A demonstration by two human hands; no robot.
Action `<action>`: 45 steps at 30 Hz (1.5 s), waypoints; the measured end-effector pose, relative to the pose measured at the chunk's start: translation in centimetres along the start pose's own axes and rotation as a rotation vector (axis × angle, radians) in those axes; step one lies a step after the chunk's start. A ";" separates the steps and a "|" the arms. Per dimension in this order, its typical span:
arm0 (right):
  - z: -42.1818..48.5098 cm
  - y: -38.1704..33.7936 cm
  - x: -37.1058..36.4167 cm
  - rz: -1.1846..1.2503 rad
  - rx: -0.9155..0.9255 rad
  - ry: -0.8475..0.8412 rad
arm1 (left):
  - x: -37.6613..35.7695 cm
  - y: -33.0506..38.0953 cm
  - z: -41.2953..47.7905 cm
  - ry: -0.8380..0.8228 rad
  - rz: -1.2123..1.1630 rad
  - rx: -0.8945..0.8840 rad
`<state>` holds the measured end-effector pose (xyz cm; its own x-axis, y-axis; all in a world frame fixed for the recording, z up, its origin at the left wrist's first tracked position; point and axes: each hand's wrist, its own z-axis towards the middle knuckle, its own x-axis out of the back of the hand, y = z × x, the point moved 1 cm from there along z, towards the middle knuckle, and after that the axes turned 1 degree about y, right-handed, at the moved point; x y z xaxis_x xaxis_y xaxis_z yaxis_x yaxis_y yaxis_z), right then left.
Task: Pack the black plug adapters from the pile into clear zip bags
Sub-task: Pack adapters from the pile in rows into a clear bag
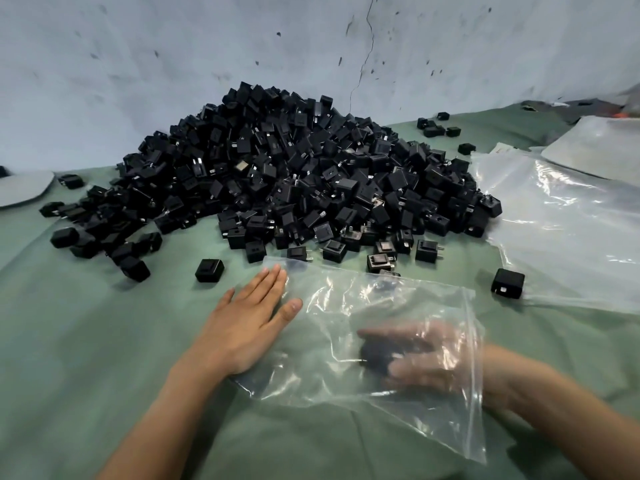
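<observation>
Scuffed, cracked pale wall is being used as the backdrop, and the work surface is being covered by a green cloth. Against the wall the pile of black plug adapters is being kept, with spare clear bags being stored to its right. Nearer, a clear zip bag is being pinned at its left edge by the left hand, fingers straight. Filling is being done: inside the bag an adapter is seemingly being gripped by the right hand, though plastic and blur are obscuring it. Next, a release deep inside and a clean withdrawal are probably being called for.
</observation>
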<state>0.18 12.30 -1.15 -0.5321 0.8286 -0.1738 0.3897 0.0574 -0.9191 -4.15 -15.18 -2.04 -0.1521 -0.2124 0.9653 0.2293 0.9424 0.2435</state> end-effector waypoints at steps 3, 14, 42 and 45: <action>2.8 -0.4 -2.2 0.097 0.028 0.090 | 0.0 -0.1 -0.1 0.005 -0.015 0.001; 11.0 -1.6 -7.2 0.079 0.197 0.567 | 0.0 -0.1 0.0 0.024 -0.008 -0.003; 12.5 -2.5 -7.1 -0.128 0.206 0.370 | 0.1 -0.1 -0.3 0.067 -0.167 0.071; 12.6 -2.6 -6.8 -0.057 0.192 0.300 | 0.2 0.0 -0.2 0.043 -0.117 0.074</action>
<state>-6.69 -0.54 -2.03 -0.2935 0.9553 -0.0350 0.2020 0.0262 -0.9790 -4.02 -15.30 -1.85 -0.1315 -0.3317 0.9342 0.1410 0.9265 0.3488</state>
